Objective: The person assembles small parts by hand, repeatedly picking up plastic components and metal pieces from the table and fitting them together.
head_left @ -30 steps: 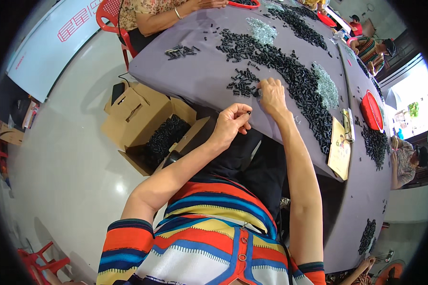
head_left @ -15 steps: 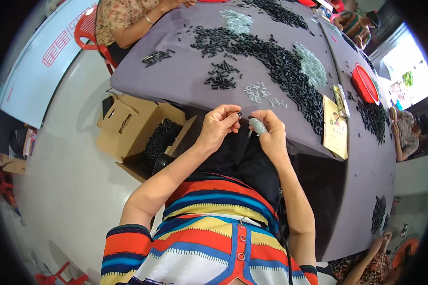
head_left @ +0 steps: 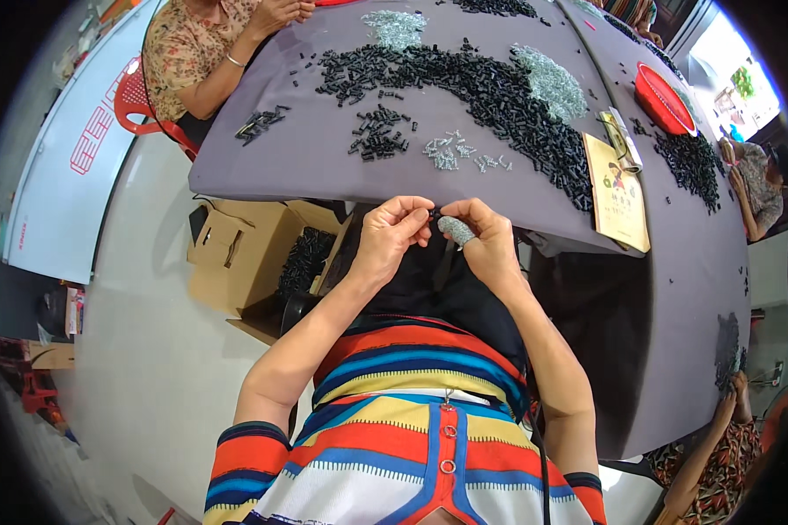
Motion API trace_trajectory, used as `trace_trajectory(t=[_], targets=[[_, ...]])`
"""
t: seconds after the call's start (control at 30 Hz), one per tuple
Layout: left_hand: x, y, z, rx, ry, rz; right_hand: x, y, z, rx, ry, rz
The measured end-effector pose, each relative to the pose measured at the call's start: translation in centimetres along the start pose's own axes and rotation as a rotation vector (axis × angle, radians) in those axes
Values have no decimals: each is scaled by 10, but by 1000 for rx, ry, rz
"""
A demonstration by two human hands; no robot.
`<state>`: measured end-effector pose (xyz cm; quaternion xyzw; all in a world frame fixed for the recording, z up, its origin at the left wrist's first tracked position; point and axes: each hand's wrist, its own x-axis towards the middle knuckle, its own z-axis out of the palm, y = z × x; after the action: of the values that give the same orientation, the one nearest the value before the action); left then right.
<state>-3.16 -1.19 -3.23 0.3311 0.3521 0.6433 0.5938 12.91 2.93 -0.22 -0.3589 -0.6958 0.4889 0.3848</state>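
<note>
My left hand (head_left: 392, 232) and my right hand (head_left: 484, 238) meet over my lap at the near edge of the grey-clothed table (head_left: 263, 162). Between the fingertips of both hands sits a small black part (head_left: 432, 213). In my right hand's palm lies a clump of small silvery parts (head_left: 455, 229). On the table just beyond my hands are a little heap of black parts (head_left: 376, 140) and scattered silvery parts (head_left: 453, 153). A long band of black parts (head_left: 490, 87) runs across the table.
An open cardboard box (head_left: 241, 254) holding black parts stands on the floor at my left. A yellow booklet (head_left: 615, 192) and a red basket (head_left: 665, 96) lie at the right. Other people sit at the far left (head_left: 206, 52) and right (head_left: 757, 184).
My right hand came back from the black parts on the table, carrying silvery parts, and joined my left hand at the table edge. The view shifted down toward my lap.
</note>
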Motion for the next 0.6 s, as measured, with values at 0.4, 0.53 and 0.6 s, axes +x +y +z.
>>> trace_trajectory(t=[0.4,0.53,0.6], targets=[[-1,-1,2,-21,14,32,-4,1,9,66,32,22],[-3,-1,6,-72,44,30,-4,-1,10,88,47,23],[-3,-2,5,-95,40,29,-5,-2,10,113,41,44]])
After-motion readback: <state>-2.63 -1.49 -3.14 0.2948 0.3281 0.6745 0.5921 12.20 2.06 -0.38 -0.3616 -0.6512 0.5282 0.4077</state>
